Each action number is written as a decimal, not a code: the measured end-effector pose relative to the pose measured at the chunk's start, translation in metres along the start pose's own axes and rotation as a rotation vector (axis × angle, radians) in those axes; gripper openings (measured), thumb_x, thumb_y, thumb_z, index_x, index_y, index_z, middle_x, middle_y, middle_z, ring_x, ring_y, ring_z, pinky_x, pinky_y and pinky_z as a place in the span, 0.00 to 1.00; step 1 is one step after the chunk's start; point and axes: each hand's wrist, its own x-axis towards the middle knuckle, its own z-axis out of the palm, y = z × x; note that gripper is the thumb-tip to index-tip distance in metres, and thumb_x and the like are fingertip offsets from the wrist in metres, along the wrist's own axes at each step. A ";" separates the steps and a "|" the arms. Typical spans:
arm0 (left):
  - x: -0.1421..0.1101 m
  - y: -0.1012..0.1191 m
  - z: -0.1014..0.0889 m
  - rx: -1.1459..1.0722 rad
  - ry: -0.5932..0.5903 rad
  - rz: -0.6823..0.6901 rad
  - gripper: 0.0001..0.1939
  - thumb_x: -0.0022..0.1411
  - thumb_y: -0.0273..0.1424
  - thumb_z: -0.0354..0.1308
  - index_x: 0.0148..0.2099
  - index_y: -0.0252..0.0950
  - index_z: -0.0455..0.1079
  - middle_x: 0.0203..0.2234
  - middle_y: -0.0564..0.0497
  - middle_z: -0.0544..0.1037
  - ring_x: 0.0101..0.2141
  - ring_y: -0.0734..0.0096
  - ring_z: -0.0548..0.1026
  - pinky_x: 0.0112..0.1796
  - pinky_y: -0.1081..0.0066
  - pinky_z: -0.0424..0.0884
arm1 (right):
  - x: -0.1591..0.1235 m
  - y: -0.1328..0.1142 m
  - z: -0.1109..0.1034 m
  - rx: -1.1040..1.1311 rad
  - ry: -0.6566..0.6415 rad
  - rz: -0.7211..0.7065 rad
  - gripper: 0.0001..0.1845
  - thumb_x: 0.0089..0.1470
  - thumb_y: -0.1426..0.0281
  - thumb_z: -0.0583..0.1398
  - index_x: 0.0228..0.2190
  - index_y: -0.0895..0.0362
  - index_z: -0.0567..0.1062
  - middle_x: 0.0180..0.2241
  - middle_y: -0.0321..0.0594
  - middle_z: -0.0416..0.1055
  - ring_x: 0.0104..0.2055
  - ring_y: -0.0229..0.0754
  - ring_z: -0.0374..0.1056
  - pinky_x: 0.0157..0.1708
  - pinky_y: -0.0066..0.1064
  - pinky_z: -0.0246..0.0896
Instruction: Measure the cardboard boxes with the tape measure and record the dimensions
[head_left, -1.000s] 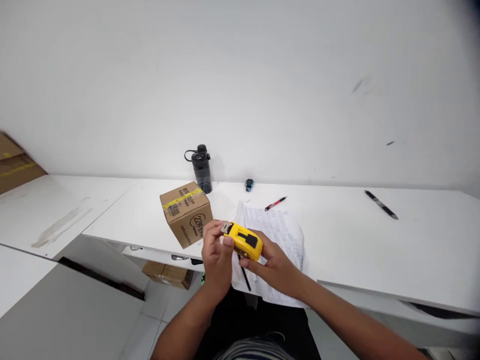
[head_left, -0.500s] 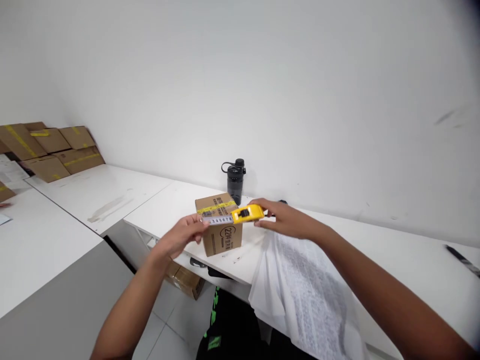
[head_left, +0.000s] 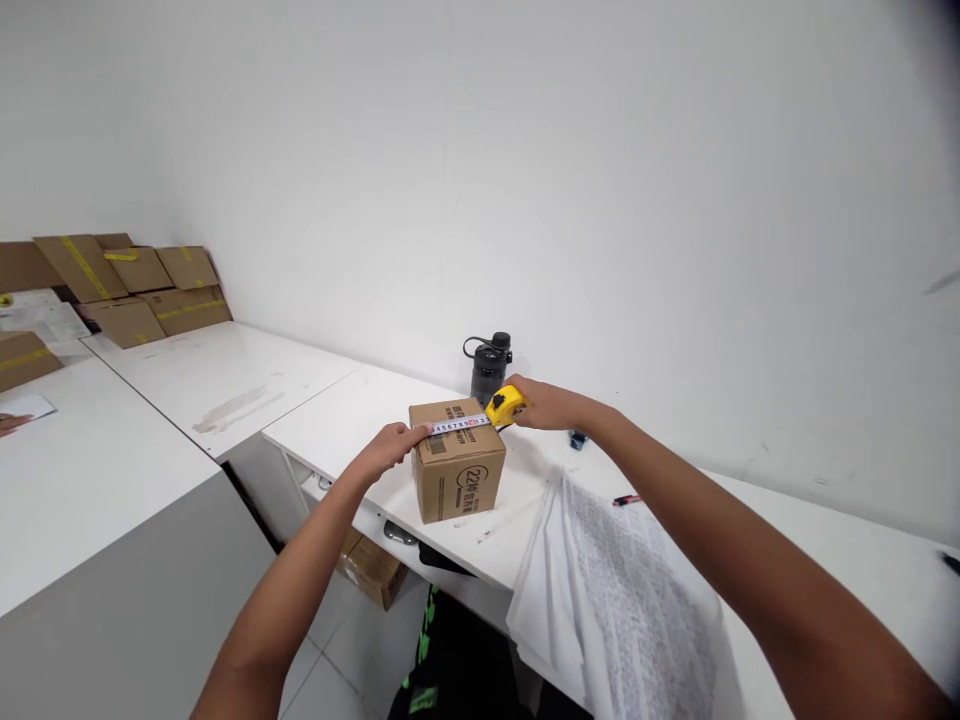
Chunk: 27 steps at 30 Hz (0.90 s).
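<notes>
A small cardboard box [head_left: 459, 485] with dark print stands upright near the front edge of the white table. Across its top lies the pulled-out blade [head_left: 459, 424] of a tape measure. My left hand [head_left: 390, 448] pinches the blade's end at the box's left top edge, and the fingers cover the tip. At the right edge of the top, my right hand [head_left: 541, 402] is closed around the yellow tape measure case [head_left: 505, 404], hiding part of it. Just behind the box is a dark bottle [head_left: 490, 368] with a loop on its lid.
White printed sheets [head_left: 630, 590] hang over the table's front edge, with a red and black pen [head_left: 627, 500] beside them. Several cardboard boxes [head_left: 127, 280] are stacked at the far left. Another person's hand [head_left: 10, 424] shows at the left edge. Below the table sits a carton [head_left: 373, 572].
The blade is pulled out further and now lies along the box top instead of in front of its upper edge. My right hand has turned the case. The view has shifted slightly left.
</notes>
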 end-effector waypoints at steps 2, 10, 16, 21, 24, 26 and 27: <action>0.000 0.003 0.002 0.037 0.039 0.032 0.26 0.52 0.58 0.54 0.28 0.37 0.63 0.25 0.50 0.70 0.25 0.69 0.65 0.26 0.70 0.58 | -0.005 0.001 0.002 0.000 0.017 -0.026 0.23 0.46 0.68 0.61 0.45 0.51 0.64 0.43 0.42 0.73 0.42 0.49 0.70 0.36 0.36 0.65; 0.012 0.016 -0.037 -0.074 -0.086 0.122 0.23 0.54 0.52 0.56 0.26 0.36 0.63 0.24 0.51 0.69 0.23 0.75 0.63 0.24 0.73 0.59 | -0.047 -0.013 -0.007 -0.173 0.241 -0.065 0.23 0.51 0.56 0.60 0.48 0.49 0.66 0.42 0.40 0.74 0.40 0.50 0.71 0.35 0.37 0.62; 0.061 0.055 -0.040 -0.001 -0.029 0.198 0.20 0.54 0.49 0.55 0.32 0.36 0.67 0.32 0.46 0.74 0.32 0.67 0.72 0.33 0.69 0.67 | -0.112 -0.080 0.061 -0.323 0.544 -0.076 0.28 0.55 0.51 0.56 0.53 0.52 0.67 0.31 0.44 0.76 0.31 0.51 0.70 0.30 0.39 0.61; 0.082 0.061 -0.013 0.238 -0.035 0.145 0.19 0.48 0.47 0.63 0.24 0.36 0.68 0.27 0.44 0.76 0.30 0.60 0.72 0.34 0.65 0.64 | -0.115 -0.100 0.108 -0.367 0.618 -0.092 0.22 0.59 0.57 0.53 0.50 0.53 0.71 0.32 0.48 0.77 0.33 0.52 0.71 0.32 0.42 0.61; 0.077 0.058 -0.002 0.343 -0.038 0.156 0.20 0.52 0.48 0.59 0.23 0.36 0.68 0.25 0.45 0.76 0.28 0.60 0.72 0.33 0.65 0.63 | -0.096 -0.097 0.108 -0.324 0.558 0.017 0.25 0.58 0.56 0.53 0.52 0.55 0.70 0.32 0.49 0.76 0.34 0.54 0.71 0.33 0.42 0.62; 0.071 0.058 0.003 0.399 -0.003 0.177 0.19 0.55 0.47 0.58 0.23 0.36 0.68 0.25 0.45 0.76 0.29 0.59 0.72 0.33 0.66 0.63 | -0.085 -0.095 0.103 -0.284 0.508 0.080 0.27 0.57 0.55 0.55 0.53 0.55 0.69 0.33 0.50 0.76 0.36 0.55 0.72 0.34 0.42 0.62; 0.068 0.058 0.005 0.423 0.028 0.187 0.19 0.55 0.47 0.57 0.23 0.36 0.68 0.25 0.45 0.76 0.30 0.59 0.72 0.33 0.66 0.62 | -0.081 -0.095 0.101 -0.266 0.490 0.099 0.28 0.56 0.54 0.56 0.54 0.55 0.68 0.34 0.49 0.76 0.36 0.55 0.72 0.34 0.42 0.62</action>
